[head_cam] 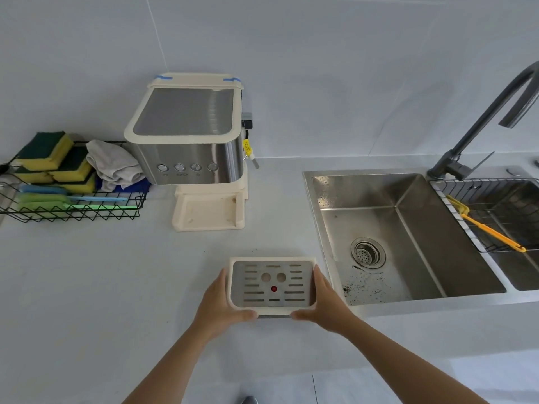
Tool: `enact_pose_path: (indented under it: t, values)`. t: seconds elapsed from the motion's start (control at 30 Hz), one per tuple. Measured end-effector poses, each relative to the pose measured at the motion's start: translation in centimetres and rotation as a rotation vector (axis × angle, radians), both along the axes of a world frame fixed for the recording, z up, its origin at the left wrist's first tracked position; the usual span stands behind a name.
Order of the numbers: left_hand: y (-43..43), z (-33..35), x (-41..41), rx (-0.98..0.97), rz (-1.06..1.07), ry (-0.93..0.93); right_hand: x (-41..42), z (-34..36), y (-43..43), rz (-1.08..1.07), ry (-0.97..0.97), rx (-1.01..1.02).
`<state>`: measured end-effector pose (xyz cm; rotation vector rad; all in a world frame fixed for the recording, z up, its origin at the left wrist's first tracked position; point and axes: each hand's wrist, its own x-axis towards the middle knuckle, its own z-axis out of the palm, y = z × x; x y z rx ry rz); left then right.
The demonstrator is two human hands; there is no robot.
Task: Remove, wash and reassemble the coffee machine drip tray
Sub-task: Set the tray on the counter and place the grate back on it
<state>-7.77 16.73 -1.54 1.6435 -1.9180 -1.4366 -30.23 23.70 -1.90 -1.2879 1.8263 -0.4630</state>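
Note:
The cream drip tray (272,284) with its slotted steel grate and a red dot is out of the machine, near the counter's front edge, just left of the sink. My left hand (221,307) grips its left side and front corner. My right hand (320,304) grips its right side and front corner. The coffee machine (189,141), steel with cream trim, stands at the back against the wall. Its cream base (208,212) lies bare where the tray sat.
A steel sink (408,237) with dark specks near the drain is on the right, with a grey tap (481,123) above. A wire rack (495,217) over the second basin holds a yellow brush. A black wire basket (73,211) with sponges and cloths stands at the left.

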Motion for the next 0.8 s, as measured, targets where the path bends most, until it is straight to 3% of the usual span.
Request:
enact_pose_path:
  t: [0.17, 0.5, 0.8]
  values:
    - [1.0, -0.7, 0.3, 0.0, -0.028, 0.064, 0.3, -0.9, 0.5, -0.028, -0.006, -0.073]
    - [0.5, -0.7, 0.6, -0.007, 0.033, 0.044, 0.6, -1.8, -0.2, -0.088, -0.091, -0.099]
    - [-2.8, 1.4, 3.3, -0.082, 0.058, -0.019, 2.4, 0.0, -4.8, -0.016, -0.101, -0.156]
